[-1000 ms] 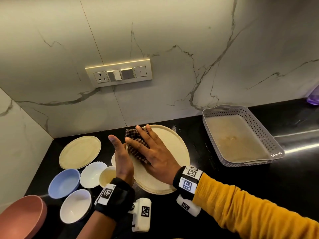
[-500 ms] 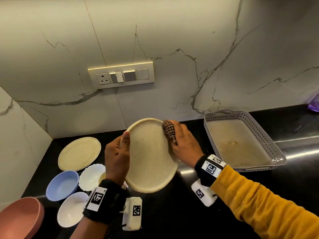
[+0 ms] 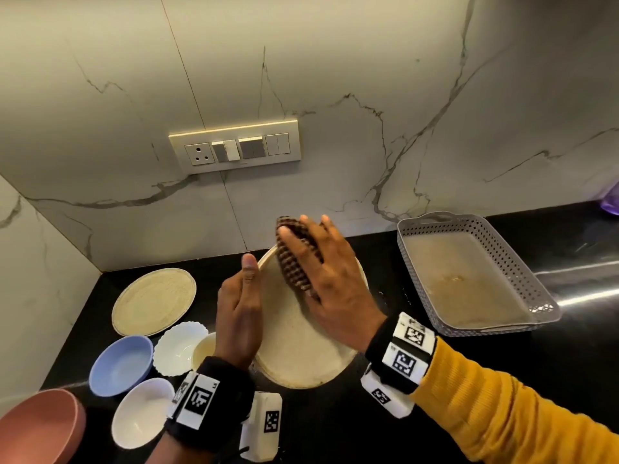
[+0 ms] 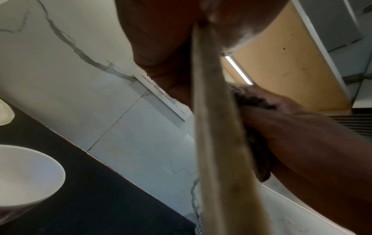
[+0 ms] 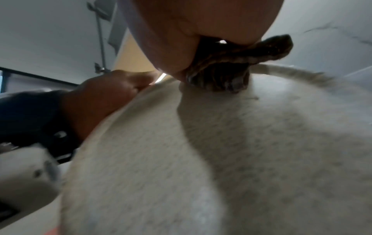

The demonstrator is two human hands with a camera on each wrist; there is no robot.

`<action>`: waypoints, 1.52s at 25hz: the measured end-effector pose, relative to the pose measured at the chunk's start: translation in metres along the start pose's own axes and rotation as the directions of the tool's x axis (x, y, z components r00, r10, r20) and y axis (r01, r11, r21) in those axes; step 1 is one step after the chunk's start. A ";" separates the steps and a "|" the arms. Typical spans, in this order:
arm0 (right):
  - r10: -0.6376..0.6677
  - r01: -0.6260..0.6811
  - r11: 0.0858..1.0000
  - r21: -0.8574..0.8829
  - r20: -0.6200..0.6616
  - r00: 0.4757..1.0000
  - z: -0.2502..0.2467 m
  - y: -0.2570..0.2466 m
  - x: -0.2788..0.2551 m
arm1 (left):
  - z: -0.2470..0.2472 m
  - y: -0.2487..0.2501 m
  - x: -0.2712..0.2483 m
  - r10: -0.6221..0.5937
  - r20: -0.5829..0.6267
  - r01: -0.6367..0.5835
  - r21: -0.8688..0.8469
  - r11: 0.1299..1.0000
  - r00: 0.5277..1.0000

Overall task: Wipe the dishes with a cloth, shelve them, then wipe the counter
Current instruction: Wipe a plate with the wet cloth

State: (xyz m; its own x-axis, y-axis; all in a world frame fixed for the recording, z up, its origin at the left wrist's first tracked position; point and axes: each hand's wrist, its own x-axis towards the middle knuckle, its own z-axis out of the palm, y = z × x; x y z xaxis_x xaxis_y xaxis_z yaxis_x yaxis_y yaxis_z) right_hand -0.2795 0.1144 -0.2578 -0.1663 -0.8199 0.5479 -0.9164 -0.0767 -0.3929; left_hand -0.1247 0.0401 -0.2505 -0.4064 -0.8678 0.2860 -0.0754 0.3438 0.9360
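Note:
A large cream plate point(image 3: 294, 349) is held tilted above the black counter point(image 3: 335, 430). My left hand point(image 3: 239, 309) grips its left rim, thumb on the front and fingers behind. My right hand point(image 3: 331, 283) lies flat with spread fingers on a brown checked cloth point(image 3: 293, 259) and presses it against the upper part of the plate's face. The left wrist view shows the plate point(image 4: 217, 143) edge-on with the cloth point(image 4: 255, 143) to its right. In the right wrist view the bunched cloth point(image 5: 221, 76) sits under my palm on the plate point(image 5: 221, 159).
On the counter to the left lie a second cream plate point(image 3: 154, 299), a blue bowl point(image 3: 122, 365), a scalloped white bowl point(image 3: 177, 348), a small cream bowl point(image 3: 204, 351), a white bowl point(image 3: 142, 411) and a pink bowl point(image 3: 40, 426). A grey perforated tray point(image 3: 469, 272) stands at the right. The marble wall carries a switch panel point(image 3: 234, 145).
Half a second ago the plate stood more upright with the cloth at its right rim. Now it is tilted back and my right hand presses the cloth on its upper face.

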 end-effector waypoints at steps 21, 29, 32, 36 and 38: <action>-0.081 0.083 0.997 -0.003 0.178 0.981 -0.001 0.017 -0.062 | -0.013 0.012 0.024 -0.263 -0.360 0.173 -0.263 0.949 0.895; -0.321 0.318 0.947 0.054 0.235 0.917 -0.002 0.002 -0.015 | 0.017 0.003 0.012 -0.230 -0.155 0.210 -0.133 0.968 0.961; -0.246 0.252 0.968 -0.014 0.175 0.953 -0.004 0.023 0.005 | 0.021 0.011 0.013 -0.104 -0.103 0.095 -0.084 0.992 0.989; -0.043 0.047 0.997 -0.057 0.079 0.996 -0.008 0.064 -0.005 | 0.008 0.010 0.018 -0.089 -0.166 0.071 -0.110 0.991 0.982; 0.006 -0.003 0.999 -0.044 0.064 0.998 -0.005 0.071 -0.027 | -0.001 0.006 0.021 -0.130 -0.227 0.102 -0.133 0.986 0.965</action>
State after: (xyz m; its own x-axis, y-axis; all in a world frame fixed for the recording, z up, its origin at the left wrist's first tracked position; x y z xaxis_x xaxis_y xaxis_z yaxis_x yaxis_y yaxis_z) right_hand -0.3419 0.1338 -0.2961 -0.1479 -0.8549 0.4973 -0.9312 -0.0491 -0.3613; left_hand -0.1325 0.0237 -0.2384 -0.1759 -0.9637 0.2009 0.0053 0.2031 0.9791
